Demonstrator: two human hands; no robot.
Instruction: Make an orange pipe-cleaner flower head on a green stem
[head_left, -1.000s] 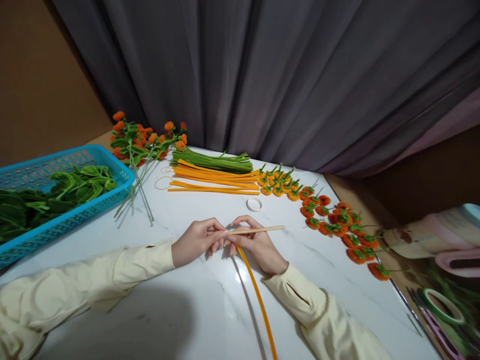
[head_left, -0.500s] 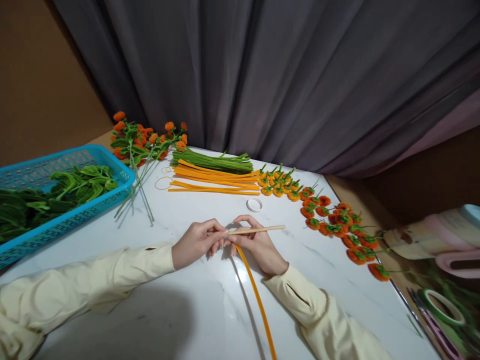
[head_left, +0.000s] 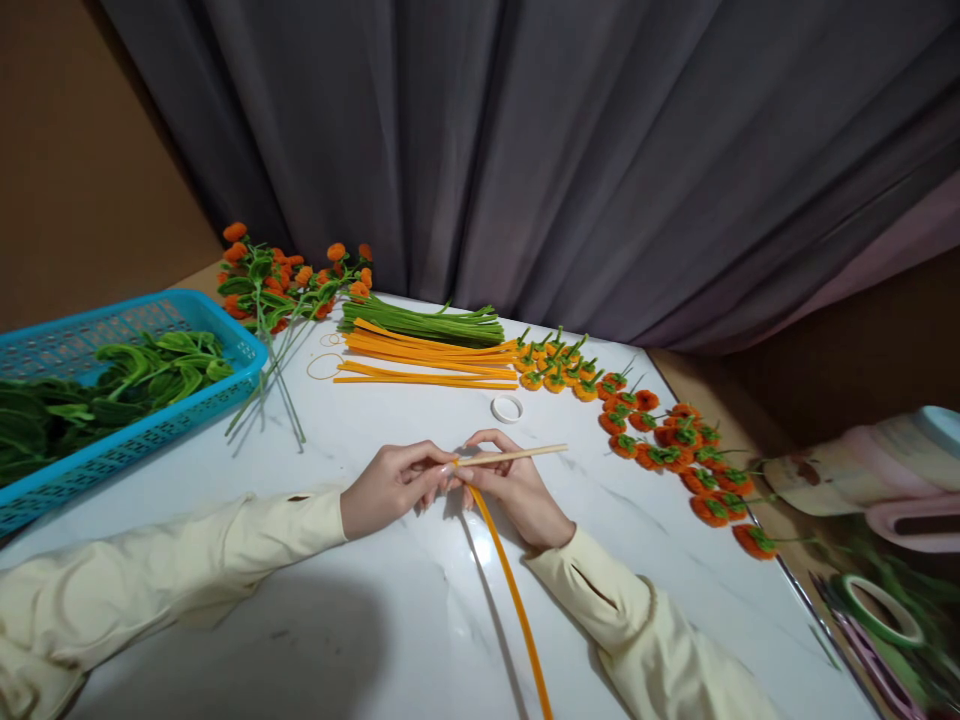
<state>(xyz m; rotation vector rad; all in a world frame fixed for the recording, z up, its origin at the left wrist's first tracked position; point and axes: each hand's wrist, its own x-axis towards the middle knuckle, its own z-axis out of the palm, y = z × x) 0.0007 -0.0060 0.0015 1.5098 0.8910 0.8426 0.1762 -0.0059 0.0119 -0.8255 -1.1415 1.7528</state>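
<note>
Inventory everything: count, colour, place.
Table: one, white, beneath
Curtain: one, grey, behind
Basket: one, blue, left
Leaves: many, green, in basket
Flower bunch: one, orange, rear
Loops: few, yellow, rear
Stacked strips: many, green and orange, rear
Ring: one, white, centre
Flowers: many, yellow or orange, right
Container: one, pinkish, right
Tape: one, green, right
Tool: one, pink, right
Stick: one, beige, centre
Held strip: one, orange, centre
Left hand: one, cream-sleeved, centre
Right hand: one, cream-sleeved, centre

Right of the blue basket (head_left: 150, 437), a yellow-orange strip (head_left: 519, 598) and pale tan stick (head_left: 529, 454); beneath it, grey-veined white worktop (head_left: 637, 530).
</note>
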